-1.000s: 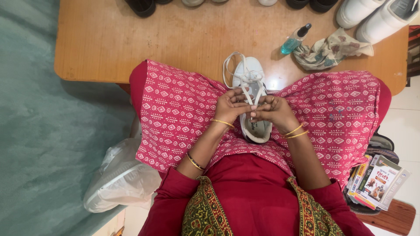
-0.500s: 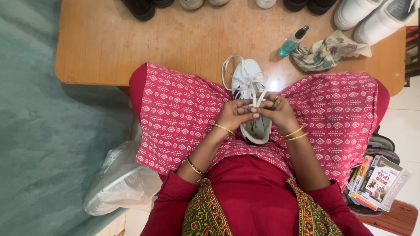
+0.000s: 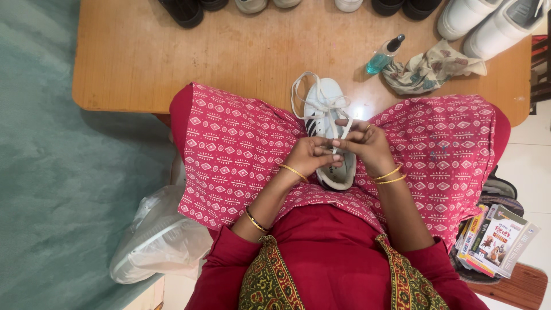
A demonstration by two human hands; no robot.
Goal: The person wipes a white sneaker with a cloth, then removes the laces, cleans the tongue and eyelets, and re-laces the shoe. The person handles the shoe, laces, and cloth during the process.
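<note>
A: Layout, big to small?

B: Teal floor (image 3: 51,143) fills the whole left side, open room there. Wooden table (image 3: 229,51) spans the top; its near edge runs just above the knees, left corner rounded, right end stops short of the pale tile floor (image 3: 531,149).

A: Person?

B: Seated at the table's near edge, lap covered in pink patterned cloth (image 3: 229,149). The cloth overlaps the table edge on both sides of the middle.

A: Free room on the table?

B: Bare wood left and centre. Far edge is lined with shoes (image 3: 482,23), dark and white, all cut off by the frame. Right of centre: a crumpled rag (image 3: 427,72) with a small blue bottle (image 3: 383,56) touching its left side.

A: Below the table?

B: White plastic bag (image 3: 155,241) on the floor by the left hip. Stack of books (image 3: 493,241) on the right, on a wooden stool (image 3: 516,287).

A: Work item?

B: White sneaker (image 3: 328,106) lying in the gap between the knees, toe toward the table edge, heel toward the body. Loose lace (image 3: 301,92) loops off its left side onto the wood.

A: Hands?

B: Both over the sneaker's middle, near touching each other. Left hand (image 3: 313,155) pinched on the lace, fingers curled tight. Right hand (image 3: 370,143) also closed on the lace, fingertips meeting the left's. Gold bangles (image 3: 390,175) on both wrists.

A: Clearance around the hands?

B: Tight: thighs close on either side, table edge just ahead.
</note>
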